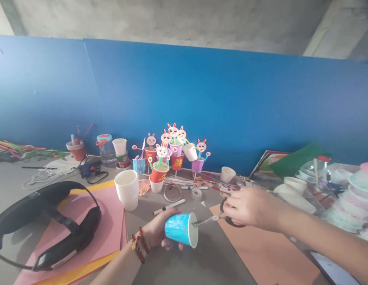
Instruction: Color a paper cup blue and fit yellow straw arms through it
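My left hand [158,231] is wrapped round a blue-painted paper cup [178,228], which lies tilted on its side with its white mouth facing right. A beaded bracelet circles that wrist. In my right hand [246,208] is a pair of scissors [212,220], its fingers closed round the black handles. The blades point left and their tips reach the cup's mouth; whether they touch the wall I cannot tell. Beyond the cup lies a white marker [168,207]. An orange-brown paper sheet [261,253] lies under my right forearm.
Stacked white cups [127,190] stand at left, near a black headset [53,225] on pink paper [109,229]. Several rabbit-faced cup figures [160,172] stand by the blue partition [201,91]. A tape roll [196,193] lies mid-table; painted cups [356,202] and a phone [335,267] are at right.
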{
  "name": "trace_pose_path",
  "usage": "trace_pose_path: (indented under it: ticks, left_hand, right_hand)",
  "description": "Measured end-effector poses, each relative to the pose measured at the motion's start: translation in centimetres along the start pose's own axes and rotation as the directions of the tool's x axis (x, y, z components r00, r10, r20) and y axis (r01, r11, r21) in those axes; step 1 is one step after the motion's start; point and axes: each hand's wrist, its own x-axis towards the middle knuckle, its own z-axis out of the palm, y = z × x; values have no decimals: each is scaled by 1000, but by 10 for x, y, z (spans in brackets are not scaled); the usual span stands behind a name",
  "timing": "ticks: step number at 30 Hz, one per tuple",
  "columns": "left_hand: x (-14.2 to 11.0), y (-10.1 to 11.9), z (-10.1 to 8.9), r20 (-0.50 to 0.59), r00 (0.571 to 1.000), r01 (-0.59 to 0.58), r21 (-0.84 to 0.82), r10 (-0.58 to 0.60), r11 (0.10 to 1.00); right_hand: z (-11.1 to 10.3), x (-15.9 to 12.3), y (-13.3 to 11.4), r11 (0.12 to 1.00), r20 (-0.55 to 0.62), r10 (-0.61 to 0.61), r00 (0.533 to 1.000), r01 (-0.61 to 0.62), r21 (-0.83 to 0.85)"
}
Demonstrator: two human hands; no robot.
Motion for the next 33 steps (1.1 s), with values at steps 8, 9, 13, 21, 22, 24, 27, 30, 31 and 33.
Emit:
trace_pose_path:
  ticks: [8, 9, 13, 21, 22, 24, 27, 30, 31, 33]
  left_hand:
    - [0, -2, -3, 31, 999, 21, 62, -22, 998]
    - [0, -2, -4, 34, 999, 25, 67, -28, 997]
    - [4, -4, -9, 61, 996, 61, 93, -67, 994]
    - [7, -6, -11, 56, 996, 64, 93, -70, 994]
    - [7, -6, -11, 55, 996, 64, 92, -69, 994]
    - [7, -6, -11, 53, 996, 61, 92, -67, 994]
    - [8, -7, -11, 44, 998, 41, 83, -45, 996]
    - [10, -10, -12, 39, 999, 7, 55, -10, 998]
    - [11, -11, -12, 38, 999, -6, 44, 4, 999]
    - [12, -12, -12, 38, 999, -34, 23, 33, 999]
  right_hand:
    - [-6, 4, -2, 999, -17, -29, 999, 30, 39]
    - [-6, 4, -3, 999, -10, -35, 999, 35, 42]
    - [-5, 4, -3, 996, 12, -64, 998, 64, 68]
    - [-6, 2, -4, 989, -22, -142, 990, 143, 26]
    - [-6, 2, -4, 989, -28, -143, 989, 144, 23]
    - [-6, 1, -4, 991, -27, -134, 991, 134, 19]
    - [-6, -1, -5, 996, 13, -93, 996, 92, 22]
    - [-6, -4, -13, 1000, 57, -6, 998, 5, 18]
    - [-6, -5, -17, 999, 67, 33, 997, -34, 17]
    - [-5, -7, -26, 994, 82, 105, 991, -108, 33]
